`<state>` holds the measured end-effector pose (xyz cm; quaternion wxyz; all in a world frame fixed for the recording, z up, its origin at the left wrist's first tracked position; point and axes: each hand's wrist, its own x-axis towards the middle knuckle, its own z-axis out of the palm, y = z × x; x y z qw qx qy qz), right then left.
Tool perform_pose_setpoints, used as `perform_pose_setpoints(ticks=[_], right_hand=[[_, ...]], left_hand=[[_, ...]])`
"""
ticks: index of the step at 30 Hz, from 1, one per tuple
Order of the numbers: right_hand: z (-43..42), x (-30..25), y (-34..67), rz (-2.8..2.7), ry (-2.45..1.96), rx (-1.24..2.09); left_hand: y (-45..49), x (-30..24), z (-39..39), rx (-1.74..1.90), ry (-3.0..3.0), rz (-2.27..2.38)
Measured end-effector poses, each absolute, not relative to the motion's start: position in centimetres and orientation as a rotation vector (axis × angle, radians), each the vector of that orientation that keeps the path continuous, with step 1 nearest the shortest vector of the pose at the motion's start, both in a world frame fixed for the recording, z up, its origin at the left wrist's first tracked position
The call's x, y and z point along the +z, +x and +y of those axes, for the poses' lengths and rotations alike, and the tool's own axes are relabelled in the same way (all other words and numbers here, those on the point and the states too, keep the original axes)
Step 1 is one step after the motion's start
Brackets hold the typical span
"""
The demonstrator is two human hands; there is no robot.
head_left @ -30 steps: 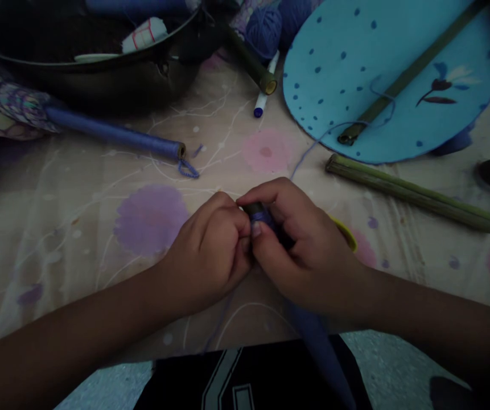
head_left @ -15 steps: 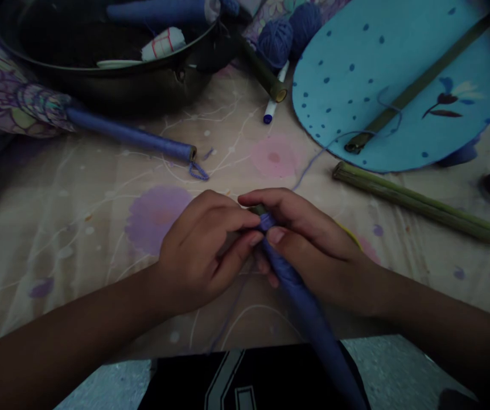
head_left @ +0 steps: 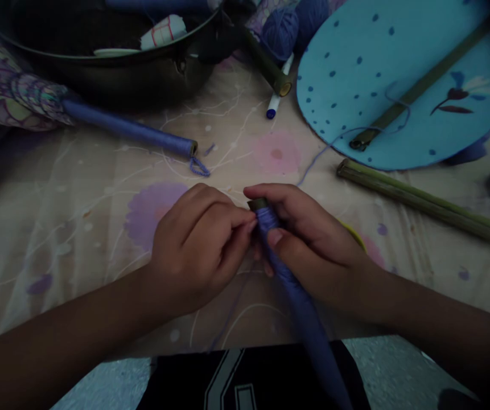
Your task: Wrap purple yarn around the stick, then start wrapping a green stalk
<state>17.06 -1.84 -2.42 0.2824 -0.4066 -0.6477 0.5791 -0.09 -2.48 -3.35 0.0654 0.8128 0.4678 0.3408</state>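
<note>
My right hand (head_left: pixel 321 245) is wrapped around a stick wound with blue-purple yarn (head_left: pixel 302 302), its thumb pressing on the winding. The stick slants from my lap up over the table edge, and its bare greenish end pokes out at the top. At that end my left hand (head_left: pixel 202 247) is closed in a pinch against the yarn; the strand between the fingertips is mostly hidden. A loose yarn strand (head_left: pixel 315 162) runs from behind my right hand to the blue round mat. Another faint strand hangs below my left hand.
Nearby lie a yarn-wrapped stick (head_left: pixel 131 125) with a small loop, a bare green stick (head_left: pixel 424 199), and a marker (head_left: pixel 273 105). A dark pot (head_left: pixel 112 77) stands at back left. Yarn balls (head_left: pixel 279 34) sit behind; another stick (head_left: pixel 424 85) rests on the blue mat (head_left: pixel 338 74).
My left fingertips have shifted slightly left off the top of the winding into a tighter pinch, baring more of the stick's end. My right hand keeps its hold. The view has moved slightly.
</note>
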Motion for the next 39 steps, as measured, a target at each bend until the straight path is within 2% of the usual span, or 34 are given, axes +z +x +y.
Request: perform_pose_setpoints(ticks=[22, 30, 39], right_hand=[[-2.1, -1.8, 15.7, -1.846, -1.328, 1.211], [-2.4, -1.7, 16.1, -1.869, -1.227, 1.207], [-2.0, -1.9, 16.4, -1.988, -1.118, 0.875]], left_hand=[[0.7, -4.1, -2.4, 1.002, 2.270, 1.230], [0.7, -4.0, -2.5, 1.003, 2.259, 1.250], [0.8, -3.6, -2.4, 1.056, 2.311, 1.194]])
